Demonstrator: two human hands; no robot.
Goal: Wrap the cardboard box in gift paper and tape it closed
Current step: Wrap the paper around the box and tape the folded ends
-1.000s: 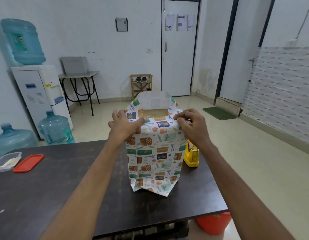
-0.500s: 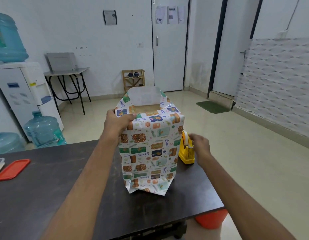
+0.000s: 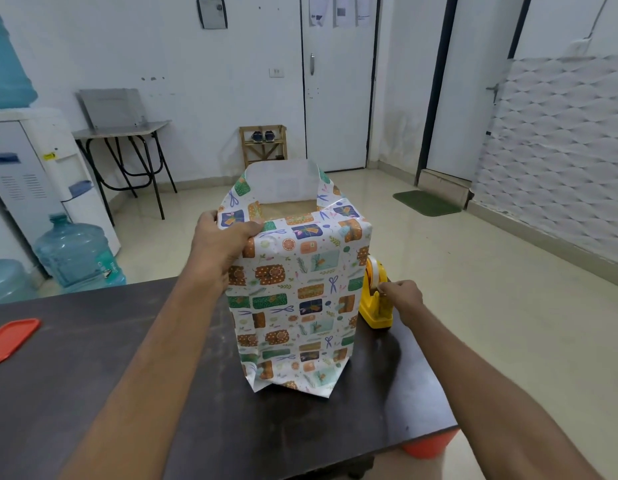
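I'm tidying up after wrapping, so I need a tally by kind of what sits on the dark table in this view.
gift-wrapped box: 1
yellow tape dispenser: 1
red lid: 1
Total: 3

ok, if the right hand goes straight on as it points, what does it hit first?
The yellow tape dispenser: the right hand is at or almost on its top, by the tape roll; contact is unclear. The gift paper stands left of that line.
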